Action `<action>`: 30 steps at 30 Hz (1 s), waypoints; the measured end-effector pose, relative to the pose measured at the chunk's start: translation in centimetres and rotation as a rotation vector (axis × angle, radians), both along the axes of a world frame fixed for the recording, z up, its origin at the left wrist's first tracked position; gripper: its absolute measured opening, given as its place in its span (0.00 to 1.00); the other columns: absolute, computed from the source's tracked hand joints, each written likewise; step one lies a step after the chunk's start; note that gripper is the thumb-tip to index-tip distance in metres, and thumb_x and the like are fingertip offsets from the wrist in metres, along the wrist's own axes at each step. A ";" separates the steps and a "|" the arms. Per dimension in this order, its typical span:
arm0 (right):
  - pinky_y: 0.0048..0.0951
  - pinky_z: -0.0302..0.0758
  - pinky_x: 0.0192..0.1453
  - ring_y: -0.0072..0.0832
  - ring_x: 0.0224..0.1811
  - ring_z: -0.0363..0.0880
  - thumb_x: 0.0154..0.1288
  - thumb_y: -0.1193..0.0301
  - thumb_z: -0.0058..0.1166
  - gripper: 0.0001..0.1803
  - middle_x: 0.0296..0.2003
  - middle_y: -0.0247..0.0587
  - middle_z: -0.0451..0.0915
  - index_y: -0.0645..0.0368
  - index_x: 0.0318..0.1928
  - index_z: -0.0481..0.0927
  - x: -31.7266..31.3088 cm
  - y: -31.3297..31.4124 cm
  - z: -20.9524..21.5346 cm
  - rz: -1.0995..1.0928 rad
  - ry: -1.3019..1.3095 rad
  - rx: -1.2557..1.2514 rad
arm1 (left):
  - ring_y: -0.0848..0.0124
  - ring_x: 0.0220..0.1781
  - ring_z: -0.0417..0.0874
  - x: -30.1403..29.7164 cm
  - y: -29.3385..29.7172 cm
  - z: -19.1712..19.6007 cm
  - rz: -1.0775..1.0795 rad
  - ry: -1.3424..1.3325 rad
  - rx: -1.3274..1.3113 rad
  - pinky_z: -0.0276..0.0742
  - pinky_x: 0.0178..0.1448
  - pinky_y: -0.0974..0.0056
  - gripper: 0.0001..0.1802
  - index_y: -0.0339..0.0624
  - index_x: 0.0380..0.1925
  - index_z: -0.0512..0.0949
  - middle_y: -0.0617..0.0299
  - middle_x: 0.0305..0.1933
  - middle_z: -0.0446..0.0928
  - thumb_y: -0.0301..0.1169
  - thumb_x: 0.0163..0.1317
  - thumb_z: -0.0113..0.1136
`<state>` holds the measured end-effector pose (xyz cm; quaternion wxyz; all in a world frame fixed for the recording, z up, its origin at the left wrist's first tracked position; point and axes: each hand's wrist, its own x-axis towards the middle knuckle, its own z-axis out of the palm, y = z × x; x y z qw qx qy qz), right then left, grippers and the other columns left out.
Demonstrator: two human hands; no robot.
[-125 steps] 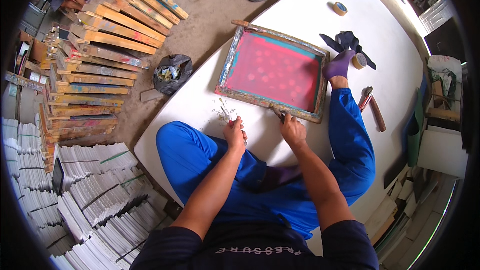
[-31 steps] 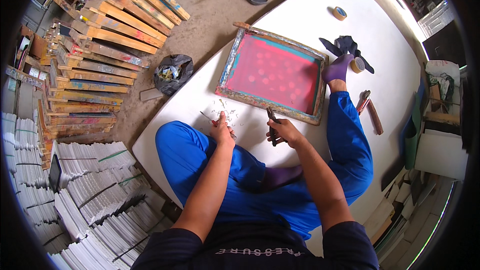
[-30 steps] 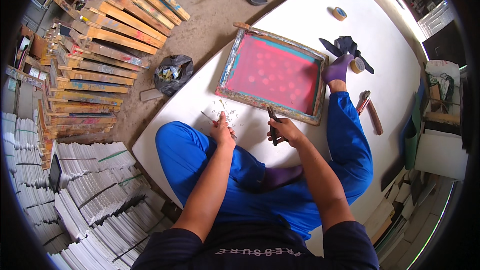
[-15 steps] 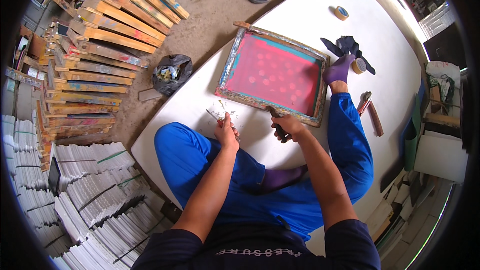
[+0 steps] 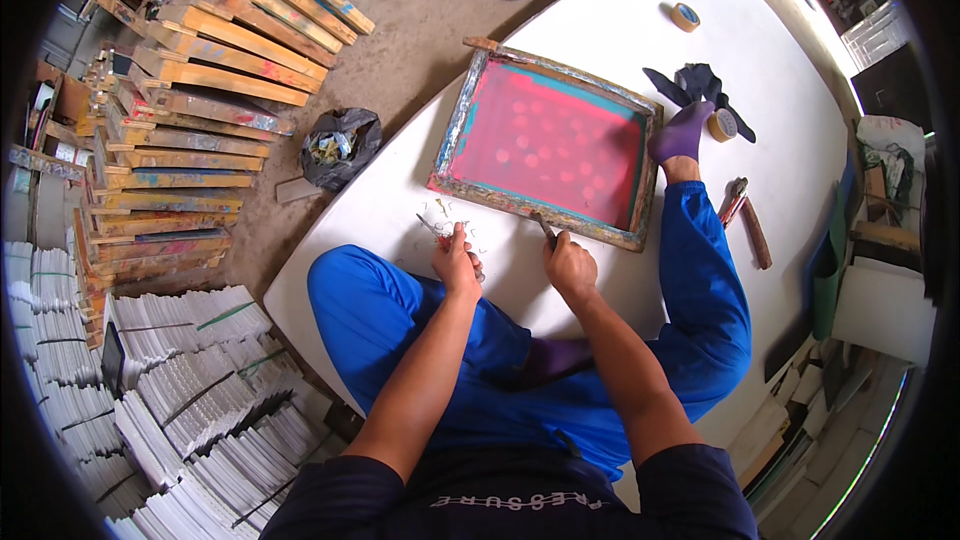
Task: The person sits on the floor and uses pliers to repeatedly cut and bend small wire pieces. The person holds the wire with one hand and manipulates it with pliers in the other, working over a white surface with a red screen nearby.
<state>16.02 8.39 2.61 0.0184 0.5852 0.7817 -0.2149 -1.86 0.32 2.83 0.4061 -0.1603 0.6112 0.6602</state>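
A paint-stained wooden screen-printing frame (image 5: 470, 190) with pink mesh (image 5: 545, 145) lies tilted on the white board (image 5: 380, 210). My left hand (image 5: 457, 262) is closed round a slim pointed metal tool (image 5: 428, 225), its tip aimed up and left, short of the frame. Closed on a dark tool (image 5: 545, 230), my right hand (image 5: 570, 268) is at the frame's near edge, where the tool's end meets or overlaps the wood. The exact kind of either tool is hard to make out. Small thin bits (image 5: 440, 208) lie scattered beside my left hand.
Two tape rolls (image 5: 685, 17) (image 5: 721, 124), a dark cloth (image 5: 690, 90), and red-handled pliers (image 5: 734, 202) beside a brown wooden handle (image 5: 757, 235) lie to the right. Leftward stand a black bag (image 5: 342, 150), stacked wooden frames (image 5: 230, 70) and white bundles (image 5: 190, 370).
My right hand has shifted slightly left and turned, so its tool now points up toward the frame's near edge. My left hand has moved a little, still holding its tool.
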 end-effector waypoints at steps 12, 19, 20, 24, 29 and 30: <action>0.51 0.80 0.38 0.53 0.32 0.85 0.68 0.55 0.54 0.18 0.27 0.56 0.83 0.59 0.39 0.79 -0.1 -3.2 1.5 0.252 0.131 -0.049 | 0.79 0.12 0.68 1.2 -1.3 -0.2 -0.513 -0.101 0.116 0.65 0.15 0.69 0.15 0.39 0.38 0.79 0.63 0.30 0.76 0.39 0.62 0.69; 0.52 0.80 0.41 0.54 0.35 0.84 0.67 0.56 0.54 0.19 0.31 0.58 0.84 0.61 0.41 0.79 -0.4 -3.0 2.8 0.377 0.119 -0.152 | 0.78 0.13 0.69 0.4 -1.8 -0.4 -0.466 -0.156 0.116 0.66 0.16 0.67 0.08 0.41 0.36 0.78 0.64 0.29 0.75 0.32 0.62 0.67; 0.51 0.80 0.42 0.54 0.36 0.84 0.67 0.56 0.54 0.19 0.32 0.59 0.84 0.62 0.43 0.79 -0.4 -2.9 2.9 0.381 0.125 -0.183 | 0.78 0.13 0.69 0.5 -1.9 -0.5 -0.456 -0.153 0.125 0.66 0.16 0.67 0.08 0.42 0.36 0.78 0.64 0.29 0.75 0.32 0.62 0.67; 0.45 0.81 0.40 0.46 0.34 0.85 0.68 0.54 0.54 0.22 0.30 0.56 0.83 0.63 0.45 0.79 -0.6 -2.3 2.8 0.319 0.214 -0.365 | 0.77 0.13 0.67 0.6 -1.6 -1.0 -0.265 -0.139 0.091 0.64 0.15 0.67 0.08 0.43 0.35 0.77 0.65 0.27 0.73 0.32 0.62 0.67; 0.35 0.82 0.34 0.31 0.32 0.85 0.71 0.50 0.53 0.25 0.30 0.42 0.82 0.63 0.44 0.77 -0.1 -0.5 2.6 -0.122 0.560 -0.822 | 0.77 0.14 0.65 -1.1 -1.4 -1.7 0.005 -0.052 -0.043 0.61 0.16 0.67 0.11 0.46 0.33 0.73 0.67 0.27 0.69 0.36 0.64 0.67; 0.36 0.82 0.34 0.32 0.33 0.86 0.71 0.49 0.52 0.25 0.32 0.43 0.83 0.63 0.45 0.77 0.0 0.1 2.7 -0.152 0.585 -0.864 | 0.77 0.14 0.65 -1.4 -1.3 -1.6 0.032 -0.062 -0.059 0.61 0.16 0.67 0.12 0.46 0.33 0.72 0.67 0.27 0.69 0.37 0.64 0.66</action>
